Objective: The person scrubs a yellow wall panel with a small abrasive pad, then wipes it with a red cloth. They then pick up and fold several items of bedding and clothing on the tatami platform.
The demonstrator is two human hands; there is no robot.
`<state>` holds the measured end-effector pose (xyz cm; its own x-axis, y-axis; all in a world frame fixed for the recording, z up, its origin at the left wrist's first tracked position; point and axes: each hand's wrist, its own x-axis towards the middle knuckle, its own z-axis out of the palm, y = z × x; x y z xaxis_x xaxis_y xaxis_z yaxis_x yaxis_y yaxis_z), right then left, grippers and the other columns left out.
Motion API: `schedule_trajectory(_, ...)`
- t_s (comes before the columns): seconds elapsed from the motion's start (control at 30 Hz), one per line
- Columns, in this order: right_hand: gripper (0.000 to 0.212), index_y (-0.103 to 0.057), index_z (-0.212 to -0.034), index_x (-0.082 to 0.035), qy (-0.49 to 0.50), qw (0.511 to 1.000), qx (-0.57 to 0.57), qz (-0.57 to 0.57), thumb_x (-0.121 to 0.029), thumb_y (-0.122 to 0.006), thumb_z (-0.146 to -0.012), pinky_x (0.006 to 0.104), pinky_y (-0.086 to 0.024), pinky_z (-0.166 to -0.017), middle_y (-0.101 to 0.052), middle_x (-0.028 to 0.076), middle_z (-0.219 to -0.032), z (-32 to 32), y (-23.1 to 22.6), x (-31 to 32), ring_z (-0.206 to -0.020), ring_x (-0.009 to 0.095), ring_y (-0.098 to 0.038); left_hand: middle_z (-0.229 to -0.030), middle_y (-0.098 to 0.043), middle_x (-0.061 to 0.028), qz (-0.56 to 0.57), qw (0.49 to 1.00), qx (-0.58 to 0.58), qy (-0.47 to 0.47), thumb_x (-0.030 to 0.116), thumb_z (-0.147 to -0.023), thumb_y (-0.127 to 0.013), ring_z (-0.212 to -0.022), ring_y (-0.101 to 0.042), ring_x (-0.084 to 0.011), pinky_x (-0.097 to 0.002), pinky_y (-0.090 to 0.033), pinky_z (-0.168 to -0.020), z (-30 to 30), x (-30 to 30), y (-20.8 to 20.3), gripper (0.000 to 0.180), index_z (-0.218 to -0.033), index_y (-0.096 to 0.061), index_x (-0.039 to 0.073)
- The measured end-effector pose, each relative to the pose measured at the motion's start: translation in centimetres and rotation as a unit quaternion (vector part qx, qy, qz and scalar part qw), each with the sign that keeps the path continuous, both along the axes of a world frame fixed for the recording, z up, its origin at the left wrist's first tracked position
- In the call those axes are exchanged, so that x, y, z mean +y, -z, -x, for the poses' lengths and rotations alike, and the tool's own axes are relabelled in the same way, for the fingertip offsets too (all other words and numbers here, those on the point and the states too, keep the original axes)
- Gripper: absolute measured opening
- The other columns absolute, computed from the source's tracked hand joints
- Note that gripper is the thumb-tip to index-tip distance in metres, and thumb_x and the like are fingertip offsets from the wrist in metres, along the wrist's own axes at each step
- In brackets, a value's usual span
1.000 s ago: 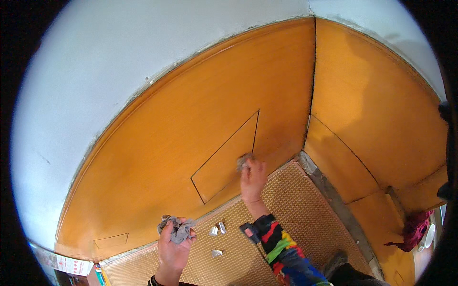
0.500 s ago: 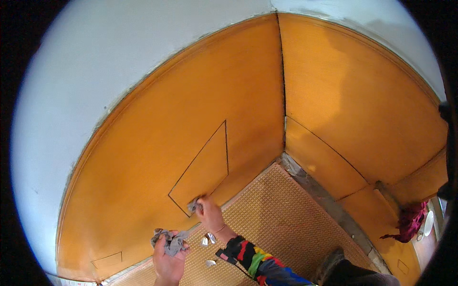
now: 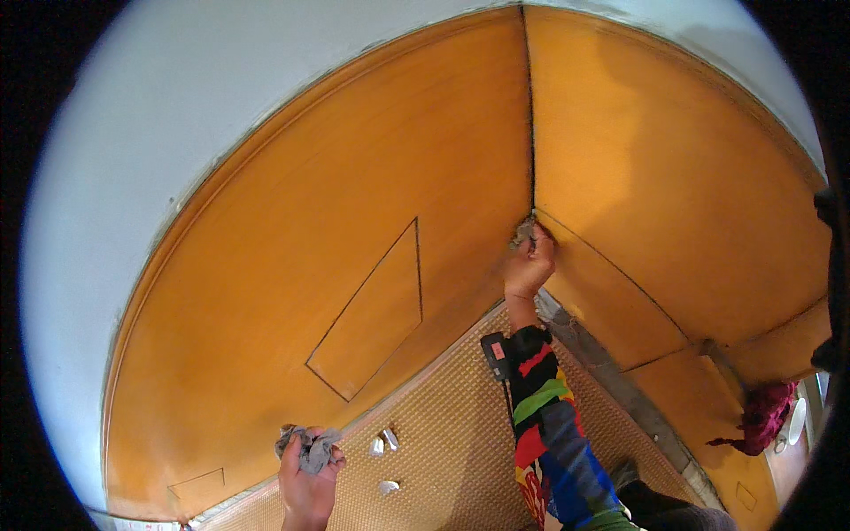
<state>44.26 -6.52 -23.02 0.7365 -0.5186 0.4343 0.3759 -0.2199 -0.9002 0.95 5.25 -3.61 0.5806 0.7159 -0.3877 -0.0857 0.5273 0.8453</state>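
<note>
My right hand point(image 3: 533, 264) is stretched up to the dark corner seam between two orange wall panels. Its fingers are closed round a small crumpled grey rag point(image 3: 524, 232), pressed against the seam. Lower left, my left hand point(image 3: 310, 482) is raised palm up, its fingers curled round a bigger bunched grey cloth point(image 3: 312, 449). On the left orange panel point(image 3: 248, 336) a four-sided shape is outlined in dark lines. The right orange panel point(image 3: 620, 159) carries a dark line running down from the corner seam.
Several small silvery pieces point(image 3: 389, 487) lie on the woven tan mat point(image 3: 443, 425) below the panels. At the far right are a dark pink cloth point(image 3: 767, 416) and a white oval object point(image 3: 797, 423). A grey strip point(image 3: 602, 356) runs along the mat's right edge.
My right hand has moved up and right with its rag, from the lower edge of the outlined shape to the corner seam. My left hand keeps its cloth in nearly the same place.
</note>
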Motion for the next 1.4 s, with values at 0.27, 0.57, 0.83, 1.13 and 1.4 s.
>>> schedule_trajectory(0.27, 0.021, -0.058, -0.102, 0.001, -0.085, 0.996, 0.004, 0.028, 0.007, -0.057, -0.082, 0.0284, -0.044, -0.066, -0.056, 0.006, -0.095, 9.7, 4.0, 3.1, -0.078, 0.014, -0.052, -0.098, -0.065, -0.0069, -0.004, 1.000, -0.018, 0.000, 0.026, -0.098, -0.045, -0.074, -0.061, -0.0262, -0.0384, -0.048, -0.067, 1.6, 0.6, -0.2, 0.020, -0.103, -0.056, 0.010)
schedule_trajectory(0.57, 0.018, -0.057, -0.090, -0.003, -0.310, 0.949, 0.047, -0.023, 0.003, -0.058, -0.074, 0.0408, -0.045, -0.071, -0.054, 0.016, -0.085, 29.1, 3.2, 12.5, -0.082, 0.037, -0.052, -0.100, -0.065, -0.0082, 0.022, 0.999, -0.036, 0.005, 0.026, -0.098, -0.044, -0.075, -0.062, -0.0280, -0.0403, -0.049, -0.067, 1.2, 0.8, -0.4, 0.021, -0.106, -0.055, 0.010)
schedule_trajectory(0.83, 0.021, -0.052, -0.092, -0.004, -0.421, 0.903, 0.081, 0.017, 0.004, -0.062, -0.075, 0.0395, -0.047, -0.066, -0.051, 0.017, -0.084, 35.0, 1.3, 13.9, -0.078, 0.038, -0.055, -0.096, -0.063, -0.0066, -0.001, 1.000, -0.010, 0.026, 0.030, -0.097, -0.045, -0.074, -0.058, -0.0258, -0.0401, -0.046, -0.068, 1.5, 1.1, -0.2, 0.026, -0.104, -0.056, 0.008)
schedule_trajectory(1.13, 0.012, -0.059, -0.098, -0.001, -0.178, 0.982, 0.039, -0.050, 0.003, -0.056, -0.086, 0.0293, -0.046, -0.062, -0.059, 0.008, -0.090, 15.7, -1.2, 7.1, -0.078, 0.016, -0.056, -0.095, -0.064, -0.0072, -0.012, 1.000, -0.021, 0.002, 0.032, -0.097, -0.047, -0.076, -0.060, -0.0230, -0.0360, -0.047, -0.066, 0.6, -0.1, -0.9, 0.028, -0.101, -0.060, 0.008)
schedule_trajectory(1.4, 0.022, -0.063, -0.100, 0.001, -0.035, 0.974, 0.090, -0.205, 0.003, -0.060, -0.079, 0.0384, -0.048, -0.080, -0.064, 0.016, -0.097, 1.7, -5.3, 1.4, -0.089, 0.031, -0.061, -0.093, -0.064, -0.0051, -0.012, 0.999, 0.007, 0.038, 0.032, -0.096, -0.048, -0.078, -0.059, -0.0225, -0.0365, -0.046, -0.066, 0.3, 0.0, -0.5, 0.026, -0.099, -0.060, 0.009)
